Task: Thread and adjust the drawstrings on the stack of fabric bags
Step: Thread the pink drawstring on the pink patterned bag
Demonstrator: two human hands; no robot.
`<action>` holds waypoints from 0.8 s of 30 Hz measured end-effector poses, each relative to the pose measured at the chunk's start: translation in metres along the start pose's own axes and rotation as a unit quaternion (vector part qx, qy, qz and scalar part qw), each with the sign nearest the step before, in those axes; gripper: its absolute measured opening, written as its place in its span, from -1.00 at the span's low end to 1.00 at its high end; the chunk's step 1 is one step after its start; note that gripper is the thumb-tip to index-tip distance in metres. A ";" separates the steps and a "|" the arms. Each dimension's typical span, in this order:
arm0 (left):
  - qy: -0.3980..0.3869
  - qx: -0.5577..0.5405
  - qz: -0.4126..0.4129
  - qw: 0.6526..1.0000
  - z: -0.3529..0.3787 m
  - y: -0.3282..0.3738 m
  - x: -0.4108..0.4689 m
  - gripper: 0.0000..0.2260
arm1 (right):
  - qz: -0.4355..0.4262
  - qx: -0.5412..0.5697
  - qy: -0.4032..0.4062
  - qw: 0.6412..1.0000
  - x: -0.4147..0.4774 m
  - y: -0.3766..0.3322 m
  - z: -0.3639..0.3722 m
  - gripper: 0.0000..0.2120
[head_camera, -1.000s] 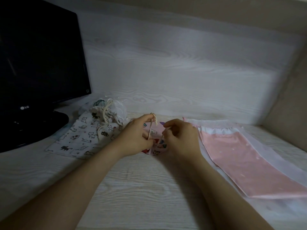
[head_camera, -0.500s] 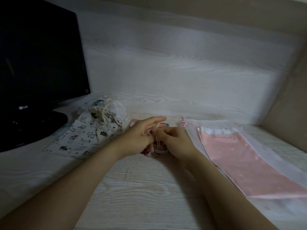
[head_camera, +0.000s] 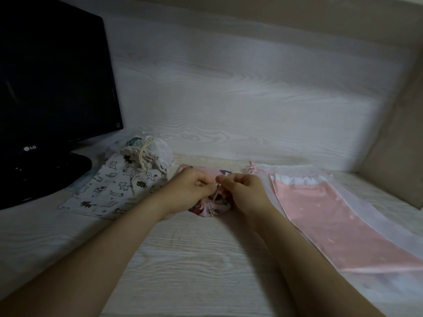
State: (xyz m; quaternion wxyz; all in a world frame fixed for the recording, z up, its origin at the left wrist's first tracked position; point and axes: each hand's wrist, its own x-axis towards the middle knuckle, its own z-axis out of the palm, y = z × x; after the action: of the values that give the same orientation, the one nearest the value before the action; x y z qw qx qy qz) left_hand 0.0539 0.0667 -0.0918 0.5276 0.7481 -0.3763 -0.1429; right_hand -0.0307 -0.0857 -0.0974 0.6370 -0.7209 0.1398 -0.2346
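The surface (head_camera: 194, 259) is a pale board with a washed wood grain, dimly lit. A back panel (head_camera: 240, 99) in the same grain rises beyond the fingers, and a plain beige wall (head_camera: 393, 138) closes the corner to their right.

The left hand (head_camera: 190, 191) and the right hand (head_camera: 246, 193) meet over a small pink bag (head_camera: 211, 208) with a coloured print. It lies on the surface directly under the fingers (head_camera: 229, 179), its mouth puckered into gathers on the near side. A cream drawstring (head_camera: 215, 193) runs up from those gathers. The curled fingertips of both hands pinch it where they touch each other. What the bag holds cannot be told.

Left of the fingers lies a white cat-print bag (head_camera: 107, 193), flat on the surface. A tangle of cream cords (head_camera: 144, 156) sits at its gathered far end, against a bit of sheer white fabric. Right of the fingers a long pink bag (head_camera: 320, 216) is spread flat inside a sheer white layer. A thin pink cord (head_camera: 251, 168) is looped at its far left corner, just beyond the right hand's fingers.

Far to the left of the fingers stands a dark monitor (head_camera: 52, 76). The white letters "LG" (head_camera: 30, 148) on its lower bezel are the only writing that can be read.
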 end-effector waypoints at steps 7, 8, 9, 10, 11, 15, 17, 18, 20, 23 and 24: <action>0.040 -0.067 -0.055 0.995 -0.003 0.000 0.004 -0.85 | -0.026 -0.056 0.079 0.995 -0.001 -0.001 -0.005 -0.78; 0.041 -0.062 -0.057 0.996 -0.003 -0.001 0.004 -0.84 | -0.038 -0.055 0.091 0.994 -0.002 -0.002 -0.005 -0.77; 0.041 -0.053 -0.060 0.996 -0.004 -0.001 0.004 -0.83 | -0.051 -0.051 0.097 0.993 -0.002 -0.003 -0.004 -0.78; 0.039 -0.043 -0.061 0.996 -0.004 -0.001 0.003 -0.82 | -0.061 -0.044 0.101 0.992 -0.002 -0.004 -0.004 -0.80; 0.034 -0.032 -0.060 0.997 -0.004 0.000 0.002 -0.82 | -0.070 -0.034 0.100 0.992 -0.002 -0.006 -0.004 -0.83; -0.025 -0.003 -0.043 0.999 -0.005 0.008 -0.004 -0.80 | -0.102 -0.021 0.065 0.992 -0.003 -0.009 -0.003 -0.81; -0.044 -0.004 -0.033 0.998 -0.007 0.010 -0.006 -0.80 | -0.122 -0.026 0.034 0.992 -0.006 -0.010 -0.002 -0.80; -0.049 -0.006 -0.028 0.998 -0.007 0.010 -0.006 -0.78 | -0.130 -0.026 0.021 0.991 -0.007 -0.010 -0.002 -0.80; -0.053 -0.010 -0.020 0.998 -0.008 0.010 -0.006 -0.76 | -0.132 -0.019 -0.004 0.991 -0.009 -0.011 -0.001 -0.80; -0.038 -0.037 -0.026 0.998 -0.009 0.005 -0.004 -0.76 | -0.118 -0.016 -0.037 0.992 -0.011 -0.010 0.001 -0.71; -0.030 -0.057 -0.037 0.997 -0.010 0.003 -0.002 -0.77 | -0.125 -0.041 -0.037 0.991 -0.013 -0.010 0.001 -0.67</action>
State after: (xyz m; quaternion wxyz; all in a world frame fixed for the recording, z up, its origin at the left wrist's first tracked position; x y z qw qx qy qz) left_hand 0.0570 0.0742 -0.0854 0.5524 0.7255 -0.3553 -0.2057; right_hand -0.0418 -0.0768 -0.0896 0.5775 -0.7664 0.0345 -0.2792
